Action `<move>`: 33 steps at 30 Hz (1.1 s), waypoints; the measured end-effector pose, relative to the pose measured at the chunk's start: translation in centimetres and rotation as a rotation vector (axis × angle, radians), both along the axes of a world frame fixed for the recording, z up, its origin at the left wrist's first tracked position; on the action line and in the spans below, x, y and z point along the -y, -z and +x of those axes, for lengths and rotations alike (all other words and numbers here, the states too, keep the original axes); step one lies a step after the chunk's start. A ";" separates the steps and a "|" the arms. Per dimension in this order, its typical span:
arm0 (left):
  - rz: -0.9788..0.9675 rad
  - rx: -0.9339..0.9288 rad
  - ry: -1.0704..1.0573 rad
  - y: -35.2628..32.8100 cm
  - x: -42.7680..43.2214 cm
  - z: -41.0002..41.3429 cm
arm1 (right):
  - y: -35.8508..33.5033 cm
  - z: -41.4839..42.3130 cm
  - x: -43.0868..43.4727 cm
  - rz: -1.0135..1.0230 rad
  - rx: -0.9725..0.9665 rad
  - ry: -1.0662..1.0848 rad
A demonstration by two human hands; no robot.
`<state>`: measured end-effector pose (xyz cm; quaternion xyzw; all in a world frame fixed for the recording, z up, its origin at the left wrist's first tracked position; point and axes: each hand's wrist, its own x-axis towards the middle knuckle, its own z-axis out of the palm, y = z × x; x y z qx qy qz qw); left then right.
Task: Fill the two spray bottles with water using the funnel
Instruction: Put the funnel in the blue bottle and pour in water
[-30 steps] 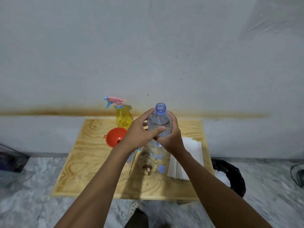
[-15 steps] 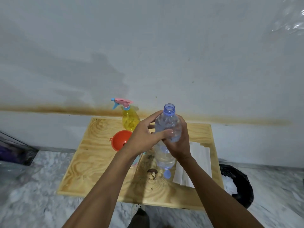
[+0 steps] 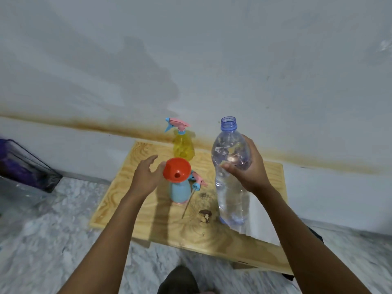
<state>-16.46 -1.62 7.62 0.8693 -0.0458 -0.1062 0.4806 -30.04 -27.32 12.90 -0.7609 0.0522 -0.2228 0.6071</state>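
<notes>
A: Funnel (image 3: 177, 170)?
B: Orange, seated in the neck of the blue spray bottle (image 3: 179, 190), which stands upright mid-tabletop (image 3: 118, 200). Its trigger head (image 3: 198, 181) lies just beside it on the right, with the tube pointing toward the near edge.
A: Hands?
B: Left hand (image 3: 146, 175) is open, fingers (image 3: 149, 161) relaxed, holding nothing. Thumb just beside the funnel rim; contact unclear. Right hand (image 3: 248, 168) is wrapped round the water bottle (image 3: 231, 187): uncapped, partly full, long axis upright.
A: Key relation?
B: The funnel sits left of and lower than the bottle's mouth. My judgement is that the pour means tipping the bottle leftward. The left hand is nearer and could steady the funnel.
A: Second one?
B: Yellow spray bottle (image 3: 183, 146) behind, near the wall, head on.
A: Writing?
B: No label or brand legible anywhere.
</notes>
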 end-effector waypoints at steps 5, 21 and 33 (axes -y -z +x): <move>-0.107 -0.089 0.045 1.0 -0.6 0.9 | -0.2 0.2 -0.9 0.020 -0.121 -0.092; -0.201 0.061 0.050 2.5 0.2 0.8 | 1.9 -0.7 -3.4 0.039 -0.329 -0.164; -0.326 -0.053 -0.048 2.7 0.8 0.6 | 2.8 -0.5 -3.4 0.003 -0.493 -0.311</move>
